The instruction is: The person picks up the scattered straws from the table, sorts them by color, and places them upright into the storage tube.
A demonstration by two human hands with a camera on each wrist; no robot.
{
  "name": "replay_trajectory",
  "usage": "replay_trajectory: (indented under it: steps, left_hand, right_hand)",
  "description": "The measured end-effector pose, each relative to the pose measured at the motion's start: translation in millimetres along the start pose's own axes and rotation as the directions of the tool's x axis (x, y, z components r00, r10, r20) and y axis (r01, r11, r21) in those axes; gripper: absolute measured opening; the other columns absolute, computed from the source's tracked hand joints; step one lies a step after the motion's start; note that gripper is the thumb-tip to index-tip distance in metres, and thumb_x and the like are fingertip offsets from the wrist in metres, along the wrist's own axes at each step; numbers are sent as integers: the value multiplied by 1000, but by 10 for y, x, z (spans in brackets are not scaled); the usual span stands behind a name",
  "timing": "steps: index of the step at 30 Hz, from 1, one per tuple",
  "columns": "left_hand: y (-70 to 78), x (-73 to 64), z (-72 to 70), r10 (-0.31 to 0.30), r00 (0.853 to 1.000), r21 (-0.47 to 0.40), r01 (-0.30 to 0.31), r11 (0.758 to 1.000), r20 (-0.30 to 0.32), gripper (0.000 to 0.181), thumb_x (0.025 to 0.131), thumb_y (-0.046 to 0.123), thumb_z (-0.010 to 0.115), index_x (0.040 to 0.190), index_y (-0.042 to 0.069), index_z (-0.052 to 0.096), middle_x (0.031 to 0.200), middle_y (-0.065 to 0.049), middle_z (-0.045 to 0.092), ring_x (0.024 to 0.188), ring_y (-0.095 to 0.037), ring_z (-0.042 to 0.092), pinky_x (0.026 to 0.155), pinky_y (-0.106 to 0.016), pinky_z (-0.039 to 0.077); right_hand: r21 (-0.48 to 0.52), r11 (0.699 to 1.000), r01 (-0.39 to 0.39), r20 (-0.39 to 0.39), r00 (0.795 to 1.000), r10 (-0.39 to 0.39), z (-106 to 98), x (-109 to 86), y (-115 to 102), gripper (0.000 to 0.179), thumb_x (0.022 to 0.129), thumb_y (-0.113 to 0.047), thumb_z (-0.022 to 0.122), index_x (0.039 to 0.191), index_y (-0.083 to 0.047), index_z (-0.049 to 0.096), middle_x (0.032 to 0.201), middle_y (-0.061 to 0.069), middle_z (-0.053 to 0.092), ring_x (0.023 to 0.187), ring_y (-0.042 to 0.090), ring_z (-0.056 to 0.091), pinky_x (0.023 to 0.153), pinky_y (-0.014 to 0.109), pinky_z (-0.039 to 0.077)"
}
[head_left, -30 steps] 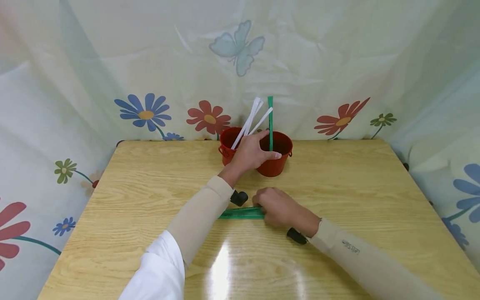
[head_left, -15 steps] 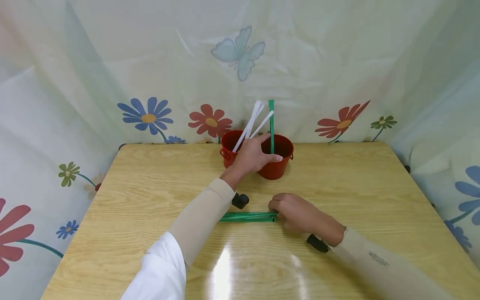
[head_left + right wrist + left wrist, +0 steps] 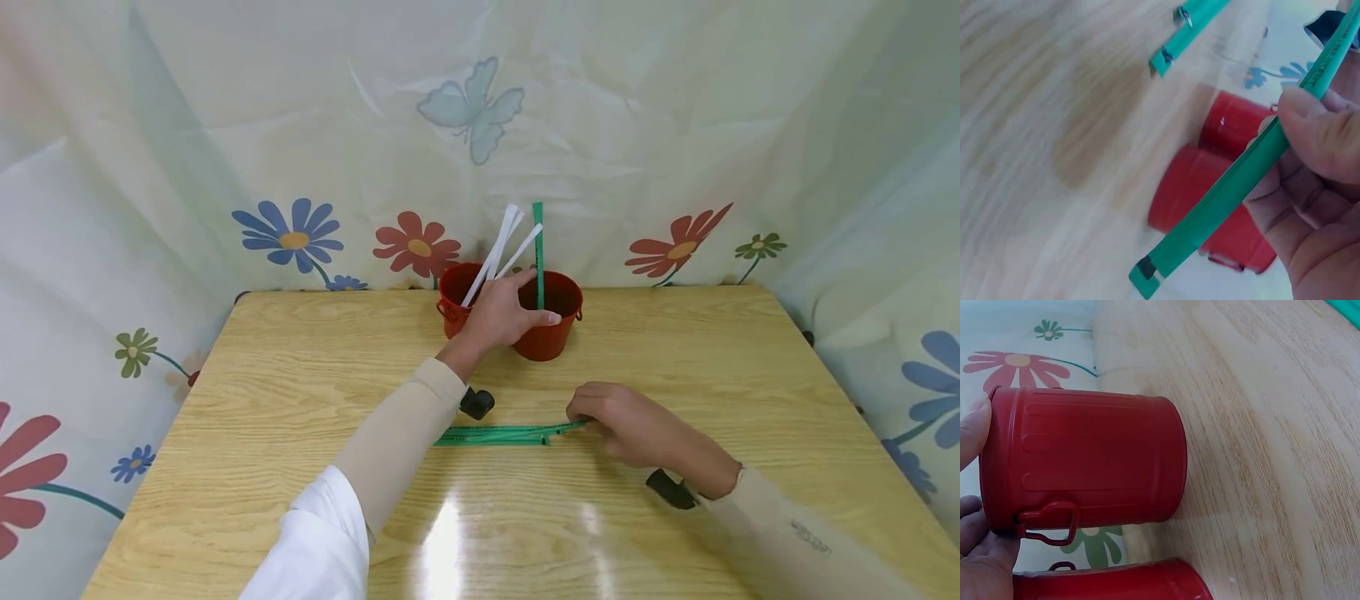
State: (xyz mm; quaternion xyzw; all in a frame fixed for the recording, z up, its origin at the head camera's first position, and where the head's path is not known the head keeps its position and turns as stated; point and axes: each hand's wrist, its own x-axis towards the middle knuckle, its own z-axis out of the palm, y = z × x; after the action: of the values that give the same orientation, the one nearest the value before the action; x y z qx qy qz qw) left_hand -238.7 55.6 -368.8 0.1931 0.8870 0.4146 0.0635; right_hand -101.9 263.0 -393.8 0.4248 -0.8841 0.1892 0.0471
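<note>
My left hand point(image 3: 497, 312) holds the rim of the right red bucket point(image 3: 546, 342); in the left wrist view thumb and fingers lie on either side of the bucket point(image 3: 1091, 453). One green wrapped straw point(image 3: 538, 242) stands inside it. Beside it, the left red bucket point(image 3: 454, 321), partly hidden by my hand, holds several white wrapped straws point(image 3: 498, 246). Nearer the front, my right hand point(image 3: 630, 427) pinches one slim, printed green wrapped straw point(image 3: 1210, 203) between thumb and fingers. Its end is just right of several green wrapped straws point(image 3: 487, 437) lying on the table.
The light wooden table point(image 3: 315, 358) reaches back to a flower-printed curtain point(image 3: 600, 125) that also hangs at both sides. Black wrist cameras, the left one point(image 3: 477, 403) and the right one point(image 3: 670, 490), sit at my wrists. My left forearm covers the left ends of the green straws.
My right hand has moved right, drawing one green straw away from the others on the table. The left hand keeps its hold on the bucket.
</note>
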Motion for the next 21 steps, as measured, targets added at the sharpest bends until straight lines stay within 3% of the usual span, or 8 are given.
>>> replay_trajectory:
  steps: [6,12,17,21]
  left_hand:
    - [-18,5,-8,0,1000,9,0,1000,-9,85,87,38,85,158,13,46,159,-8,53,145,-25,51,113,-41,52]
    - [-14,-17,10,24,1000,3,-24,1000,-20,83,88,36,85,157,12,47,157,-8,55,142,-26,53,111,-41,53]
    - [-17,-14,13,53,998,-5,-53,999,-28,83,87,34,86,156,9,48,155,-10,58,139,-28,56,108,-40,54]
    - [-28,-3,29,69,997,2,-69,998,-35,78,88,32,86,155,10,51,149,-10,63,134,-27,59,107,-40,55]
  right_hand:
    - [39,998,53,-117,992,-48,-94,-9,38,45,73,27,71,90,-14,68,88,-9,63,80,3,56,69,22,54]
    - [213,973,92,-254,967,-36,-220,71,21,45,74,26,74,88,-15,61,84,-5,62,78,4,54,70,16,47]
    - [394,912,115,-348,937,32,-317,190,2,38,77,28,70,88,-8,64,83,3,63,81,7,58,77,14,51]
    - [521,839,158,-406,910,80,-361,280,18,14,88,18,67,93,4,65,85,5,62,80,9,58,77,16,53]
